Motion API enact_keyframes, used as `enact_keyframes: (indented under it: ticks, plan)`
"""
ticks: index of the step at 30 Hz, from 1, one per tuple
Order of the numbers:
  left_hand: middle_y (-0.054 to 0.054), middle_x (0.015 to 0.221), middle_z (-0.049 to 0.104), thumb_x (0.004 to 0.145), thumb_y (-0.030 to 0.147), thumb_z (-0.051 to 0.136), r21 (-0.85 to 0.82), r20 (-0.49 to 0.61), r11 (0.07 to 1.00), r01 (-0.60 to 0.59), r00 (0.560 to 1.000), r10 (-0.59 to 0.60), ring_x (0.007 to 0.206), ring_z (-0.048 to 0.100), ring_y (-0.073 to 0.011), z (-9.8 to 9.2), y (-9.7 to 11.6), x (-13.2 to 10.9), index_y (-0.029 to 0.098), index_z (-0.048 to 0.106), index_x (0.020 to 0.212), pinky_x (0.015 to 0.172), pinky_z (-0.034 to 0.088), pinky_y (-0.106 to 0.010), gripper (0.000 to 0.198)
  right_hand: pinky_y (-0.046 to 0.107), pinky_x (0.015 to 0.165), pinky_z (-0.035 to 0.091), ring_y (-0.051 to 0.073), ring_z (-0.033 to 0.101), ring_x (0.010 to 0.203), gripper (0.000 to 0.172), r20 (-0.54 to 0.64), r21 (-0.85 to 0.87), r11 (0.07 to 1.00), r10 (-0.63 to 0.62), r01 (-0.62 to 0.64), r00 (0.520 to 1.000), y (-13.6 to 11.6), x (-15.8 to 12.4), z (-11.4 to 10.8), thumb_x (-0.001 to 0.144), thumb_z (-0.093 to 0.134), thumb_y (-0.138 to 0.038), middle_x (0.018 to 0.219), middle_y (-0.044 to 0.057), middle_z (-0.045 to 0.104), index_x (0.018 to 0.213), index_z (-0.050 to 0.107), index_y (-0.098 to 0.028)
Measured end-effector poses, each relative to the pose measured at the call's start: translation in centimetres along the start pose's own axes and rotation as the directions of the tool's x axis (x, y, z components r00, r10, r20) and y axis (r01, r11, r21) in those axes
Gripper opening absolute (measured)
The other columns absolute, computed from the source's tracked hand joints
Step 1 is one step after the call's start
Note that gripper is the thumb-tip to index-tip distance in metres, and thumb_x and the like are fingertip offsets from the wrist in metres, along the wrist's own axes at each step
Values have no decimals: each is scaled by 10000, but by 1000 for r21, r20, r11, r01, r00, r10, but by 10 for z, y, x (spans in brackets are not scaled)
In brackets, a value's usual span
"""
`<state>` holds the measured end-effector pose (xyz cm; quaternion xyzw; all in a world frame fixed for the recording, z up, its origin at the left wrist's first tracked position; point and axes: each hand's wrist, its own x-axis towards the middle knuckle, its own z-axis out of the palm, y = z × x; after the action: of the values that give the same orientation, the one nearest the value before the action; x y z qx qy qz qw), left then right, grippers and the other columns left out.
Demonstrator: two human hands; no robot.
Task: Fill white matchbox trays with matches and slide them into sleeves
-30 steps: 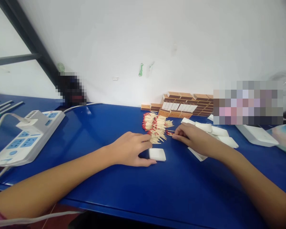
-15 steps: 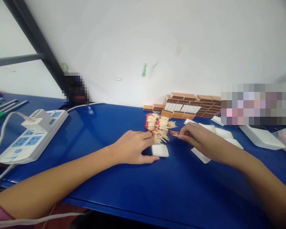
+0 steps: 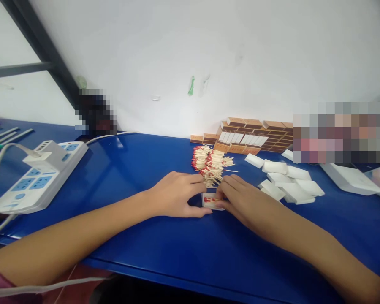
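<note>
A small white matchbox tray (image 3: 204, 203) lies on the blue table. My left hand (image 3: 177, 195) grips its left end between thumb and fingers. Red-tipped matches (image 3: 208, 199) lie in the tray. My right hand (image 3: 237, 194) is at the tray's right end, its fingers pinched on the matches' pale ends and covering part of them. Just behind both hands is a heap of loose matches (image 3: 210, 164) with red heads. A single match (image 3: 231, 170) lies to the right of the heap.
Several white trays (image 3: 285, 179) lie in a loose pile at the right. Stacked brown matchboxes (image 3: 272, 137) stand against the wall. A white power strip (image 3: 41, 179) with cables sits at the left, and a larger white box (image 3: 351, 182) lies far right.
My right hand has moved left and toward me, carrying a few matches from beside the heap into the tray. My left hand has stayed on the tray.
</note>
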<state>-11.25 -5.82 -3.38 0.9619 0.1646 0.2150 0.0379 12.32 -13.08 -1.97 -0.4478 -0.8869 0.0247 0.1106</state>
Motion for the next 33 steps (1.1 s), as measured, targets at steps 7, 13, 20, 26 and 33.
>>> enact_keyframes:
  ticks: [7, 13, 20, 26, 33]
  plan:
    - [-6, 892, 699, 922, 574, 670, 22, 4, 1000, -5, 1000, 5, 767, 683, -159, -2, 0, 1, 176, 730, 980, 612, 463, -293, 406, 360, 784, 506, 246, 638, 957, 124, -2, 123, 990, 75, -74, 997, 8, -7, -13, 1053, 540, -323, 1079, 90, 662, 1075, 596, -215]
    - [-4, 851, 680, 928, 587, 651, 63, 10, 998, -9, 1000, 8, 738, 665, -151, -2, -1, 1, 171, 724, 907, 579, 441, -301, 422, 313, 625, 430, 189, 621, 712, 283, 230, 177, 939, 253, -296, 940, 23, -17, -31, 1045, 520, -501, 849, 16, 683, 964, 633, -255]
    - [-12, 881, 695, 931, 576, 656, 55, 14, 998, -39, 999, 38, 737, 674, -153, -2, 0, 2, 165, 716, 942, 581, 454, -294, 415, 310, 653, 423, 189, 643, 749, 197, 202, 257, 942, 165, -215, 965, 16, -12, -20, 1050, 498, -325, 878, 22, 710, 915, 618, -246]
    - [-16, 883, 701, 941, 575, 640, 54, 25, 997, -52, 998, 51, 738, 678, -156, -2, -1, 1, 168, 714, 946, 594, 467, -291, 413, 300, 631, 395, 191, 628, 745, 215, 183, 228, 954, 154, -195, 971, 7, -7, -14, 1063, 479, -304, 870, 24, 688, 883, 573, -233]
    - [-15, 866, 690, 952, 561, 636, 60, 6, 995, -80, 997, 79, 727, 672, -149, -2, 0, 1, 162, 702, 937, 583, 463, -291, 405, 286, 617, 388, 176, 611, 728, 99, 111, 208, 960, 165, -186, 980, 3, -5, -14, 1024, 557, -252, 869, 22, 671, 933, 587, -227]
